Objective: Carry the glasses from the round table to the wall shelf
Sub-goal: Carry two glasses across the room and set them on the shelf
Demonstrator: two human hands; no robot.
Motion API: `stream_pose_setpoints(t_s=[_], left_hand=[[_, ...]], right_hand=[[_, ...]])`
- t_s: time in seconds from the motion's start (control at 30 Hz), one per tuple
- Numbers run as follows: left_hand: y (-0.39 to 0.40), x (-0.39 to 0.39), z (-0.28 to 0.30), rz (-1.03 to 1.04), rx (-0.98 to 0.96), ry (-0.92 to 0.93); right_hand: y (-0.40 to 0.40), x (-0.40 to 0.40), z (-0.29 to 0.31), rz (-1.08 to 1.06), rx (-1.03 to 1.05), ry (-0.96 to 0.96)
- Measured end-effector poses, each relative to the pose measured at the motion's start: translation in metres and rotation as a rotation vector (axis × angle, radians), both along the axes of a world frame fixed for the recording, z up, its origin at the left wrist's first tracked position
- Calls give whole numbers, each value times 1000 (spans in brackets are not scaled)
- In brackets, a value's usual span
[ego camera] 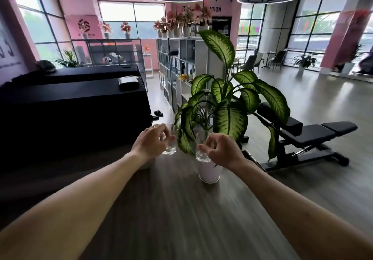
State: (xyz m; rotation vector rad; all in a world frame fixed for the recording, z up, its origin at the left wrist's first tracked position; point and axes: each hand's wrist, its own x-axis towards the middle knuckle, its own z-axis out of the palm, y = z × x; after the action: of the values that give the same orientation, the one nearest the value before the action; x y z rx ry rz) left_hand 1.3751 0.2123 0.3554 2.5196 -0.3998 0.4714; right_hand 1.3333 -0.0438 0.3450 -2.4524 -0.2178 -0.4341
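Both my bare arms reach out long and straight over the dark wooden round table (171, 209). My left hand (150, 143) is at the far left, turned palm inward, with its fingers curled around a short clear drinking glass (170, 145). My thumb and fingers are closed on its sides, so I have hold of it. The bottom of this glass looks to be at the table top, but I cannot tell if it is touching. My right hand (221, 151) is just to the right, wrist bent a little, with its fingers curled around a taller clear drinking glass (202, 150). It grips that glass near the bottom. This glass is up in the air, just above a white round plant pot (209, 174) that stands on the table. A big green leafy plant (228, 106) grows up behind both glasses. Far behind it stands a white shelf unit with open boxes (177, 69). A black padded workout bench (308, 136) sits on the floor to the right.
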Motion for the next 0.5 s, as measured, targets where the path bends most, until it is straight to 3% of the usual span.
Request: stream_pose_setpoints(t_s=[0.5], left_hand=[[-1,216,-9,129,2,-13]], right_hand=[[-8,255,2,184,-32,-20]])
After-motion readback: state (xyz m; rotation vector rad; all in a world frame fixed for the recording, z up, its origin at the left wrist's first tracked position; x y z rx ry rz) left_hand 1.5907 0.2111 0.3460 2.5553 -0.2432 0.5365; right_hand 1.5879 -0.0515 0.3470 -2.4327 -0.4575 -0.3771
